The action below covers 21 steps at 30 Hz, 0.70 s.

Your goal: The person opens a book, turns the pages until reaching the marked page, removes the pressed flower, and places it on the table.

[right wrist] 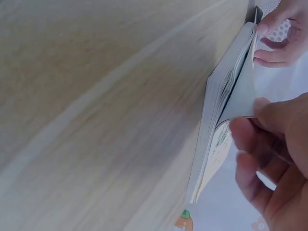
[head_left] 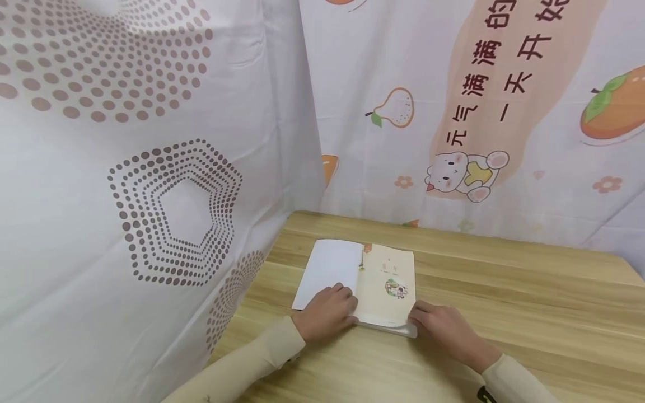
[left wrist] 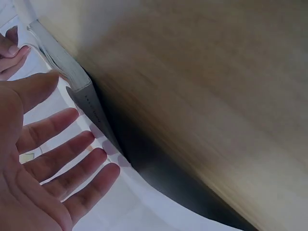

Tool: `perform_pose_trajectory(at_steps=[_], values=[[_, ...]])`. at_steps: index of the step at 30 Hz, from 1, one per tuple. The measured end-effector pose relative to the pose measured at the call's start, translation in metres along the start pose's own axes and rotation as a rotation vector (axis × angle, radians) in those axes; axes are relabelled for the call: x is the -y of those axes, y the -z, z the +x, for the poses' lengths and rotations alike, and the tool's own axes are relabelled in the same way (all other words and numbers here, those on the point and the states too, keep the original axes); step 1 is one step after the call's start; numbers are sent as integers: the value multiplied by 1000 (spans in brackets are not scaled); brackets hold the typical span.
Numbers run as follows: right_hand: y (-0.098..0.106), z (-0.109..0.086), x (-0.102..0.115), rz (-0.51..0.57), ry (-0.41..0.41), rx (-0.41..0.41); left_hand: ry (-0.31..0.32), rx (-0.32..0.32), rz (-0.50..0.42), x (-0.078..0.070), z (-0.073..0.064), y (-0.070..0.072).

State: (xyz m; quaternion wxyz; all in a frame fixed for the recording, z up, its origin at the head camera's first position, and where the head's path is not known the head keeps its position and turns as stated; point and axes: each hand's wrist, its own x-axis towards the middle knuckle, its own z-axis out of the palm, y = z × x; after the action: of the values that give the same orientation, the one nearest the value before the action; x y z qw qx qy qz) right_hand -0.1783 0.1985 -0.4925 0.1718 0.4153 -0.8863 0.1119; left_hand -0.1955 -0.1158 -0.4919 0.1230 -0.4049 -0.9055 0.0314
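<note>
Pale sleeves reach in from the near side of the open book. The left hand lies at the book's near edge by the fold, its fingers extended and apart along the white left side. The right hand, at the book's near right corner, pinches a curled leaf between thumb and finger. The book lies on the wood-grain table. Left of the book hangs a dotted cloth; beyond it, a fruit-printed cloth.
</note>
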Motion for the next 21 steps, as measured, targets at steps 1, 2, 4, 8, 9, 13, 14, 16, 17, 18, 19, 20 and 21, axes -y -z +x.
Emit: perform_pose_trajectory(at_steps=[1,2,4,8,9,13,14,16,17,18,19,20,21], values=[[1,0,0,-4,10,-8,-1,-3,-4,0,1,-2],[1,1,-1,-6,20,-15,-3,-7,-4,0,3,-3],[2,2,-1,-9,40,-30,-9,-9,-5,-1,6,-5],[2,3,-2,12,74,-55,-23,6,-10,-6,12,-5],[1,3,-2,20,82,-64,-24,10,-9,-7,13,-6],[-1,3,-2,52,120,-97,-35,13,2,-12,18,-4],[-1,3,-2,57,126,-104,-38,14,6,-13,19,-4],[-1,3,-2,62,129,-120,-46,23,8,-15,22,-3],[0,3,-1,61,125,-128,-48,32,9,-15,23,-3],[0,4,-1,59,118,-135,-49,37,5,-16,24,-3],[0,4,0,58,108,-141,-50,41,2,-17,25,-3],[1,4,0,58,95,-147,-50,42,-1,-17,26,-3],[1,4,1,60,82,-149,-51,40,-2,-17,27,-3]])
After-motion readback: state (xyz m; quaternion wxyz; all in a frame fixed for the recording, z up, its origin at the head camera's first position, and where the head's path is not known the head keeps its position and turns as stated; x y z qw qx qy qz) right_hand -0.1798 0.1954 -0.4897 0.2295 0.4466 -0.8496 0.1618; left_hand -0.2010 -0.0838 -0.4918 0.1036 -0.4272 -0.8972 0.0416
